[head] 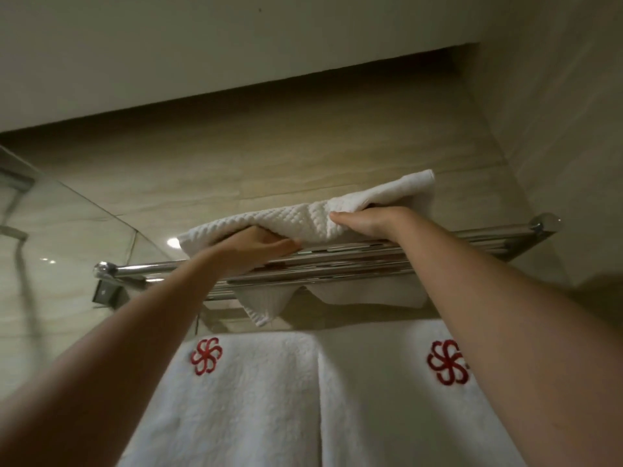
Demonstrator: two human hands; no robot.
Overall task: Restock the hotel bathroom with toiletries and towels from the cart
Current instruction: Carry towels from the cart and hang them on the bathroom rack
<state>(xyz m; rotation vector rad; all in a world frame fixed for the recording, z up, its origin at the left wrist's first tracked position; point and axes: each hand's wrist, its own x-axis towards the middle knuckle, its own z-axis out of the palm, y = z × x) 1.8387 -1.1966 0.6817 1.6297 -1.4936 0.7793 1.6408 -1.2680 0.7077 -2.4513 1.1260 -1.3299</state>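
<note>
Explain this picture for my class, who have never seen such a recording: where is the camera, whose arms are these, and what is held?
The camera sits on a person's head, so you look up along their own bare arms. There is no machine. The left hand and the right hand both hold a white towel on top of a chrome wall rack. Below the rack are two hanging towels with red flower emblems. More white cloth shows under the rack's bars. A glass panel stands at the left.
</note>
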